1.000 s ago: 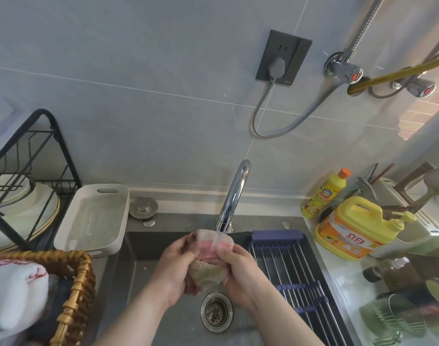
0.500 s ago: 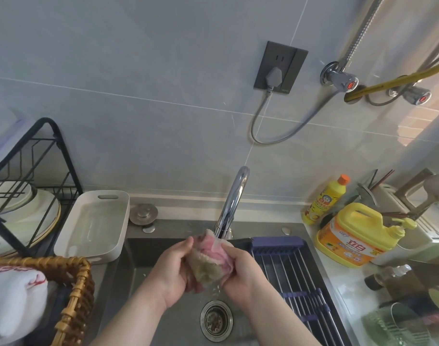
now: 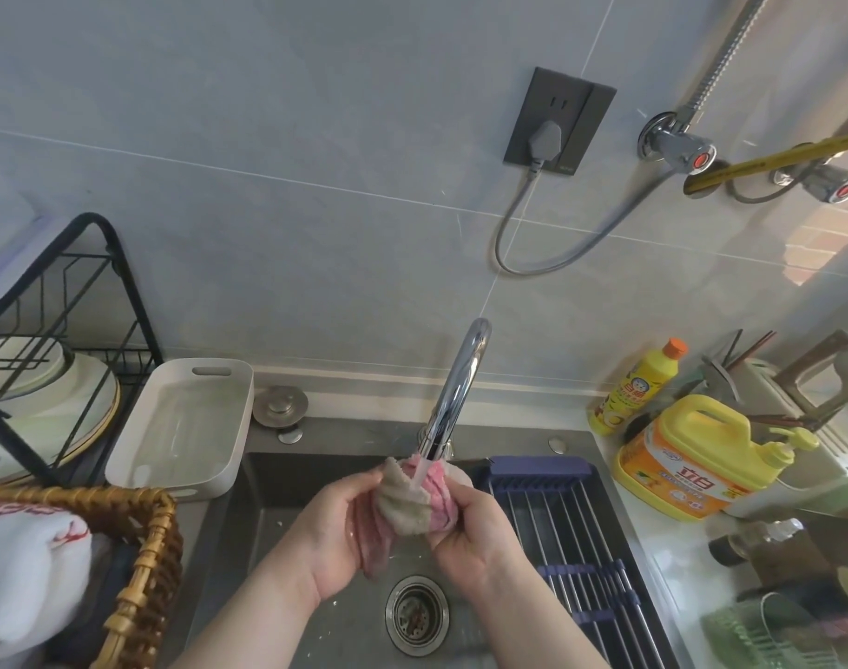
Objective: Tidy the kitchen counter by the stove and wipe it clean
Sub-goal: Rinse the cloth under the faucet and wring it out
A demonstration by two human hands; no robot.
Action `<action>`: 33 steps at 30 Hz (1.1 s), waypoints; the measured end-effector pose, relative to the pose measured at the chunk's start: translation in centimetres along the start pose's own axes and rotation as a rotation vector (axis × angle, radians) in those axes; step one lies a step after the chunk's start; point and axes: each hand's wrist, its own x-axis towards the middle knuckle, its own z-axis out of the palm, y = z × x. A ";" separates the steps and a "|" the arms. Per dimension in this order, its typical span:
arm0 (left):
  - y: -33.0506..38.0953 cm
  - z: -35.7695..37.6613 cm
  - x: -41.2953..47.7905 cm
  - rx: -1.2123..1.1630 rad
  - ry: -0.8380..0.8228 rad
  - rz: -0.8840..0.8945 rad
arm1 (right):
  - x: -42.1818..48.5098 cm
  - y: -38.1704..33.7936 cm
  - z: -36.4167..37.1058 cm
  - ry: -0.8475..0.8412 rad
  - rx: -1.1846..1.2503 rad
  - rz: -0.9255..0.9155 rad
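Rinsing the cloth [image 3: 414,504] under the running tap [image 3: 453,393], at 12 o'clock from the drain [image 3: 416,613]. Clenched round it with left grip [image 3: 337,538] and right grip [image 3: 470,533]. Loosened from the earlier tight wad, tail hanging; wiping probably next.

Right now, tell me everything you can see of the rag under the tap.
The rag is a cloth of soft, towel-like fabric, pink with a beige patch, bunched into a wad and looking wet. It is held above the sink basin, just under the faucet spout, whose thin stream lands on its top. The left hand grips its left side and the right hand its right. A pink tail hangs down between the palms, toward the drain.
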 end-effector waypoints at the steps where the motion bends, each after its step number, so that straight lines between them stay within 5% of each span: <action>1: -0.1 0.2 -0.1 0.042 0.017 0.014 | 0.0 0.1 0.0 -0.001 -0.015 -0.002; 5: -0.5 0.2 0.3 0.199 0.105 0.037 | 0.4 0.1 0.2 0.044 -0.003 -0.039; 12: -0.3 -0.5 -0.2 0.013 -0.025 0.035 | 0.5 -1.1 -0.3 0.105 0.028 -0.087; 17: -1.5 0.6 0.1 0.469 0.259 0.153 | 0.7 -1.0 -0.8 0.186 0.022 -0.064; 21: -1.8 0.8 -0.2 0.608 0.312 0.137 | 0.3 -0.6 -1.6 0.155 -0.017 -0.027; 25: -1.8 -0.4 -0.7 0.609 0.159 -0.004 | -0.2 -0.1 -2.4 0.097 -0.037 -0.019; 28: -1.8 -0.3 -1.2 0.393 0.088 -0.083 | 0.0 0.6 -2.4 0.111 -0.087 -0.051; 33: -2.4 1.2 -1.7 0.541 0.259 0.094 | 0.2 1.6 -2.1 0.105 -0.140 -0.053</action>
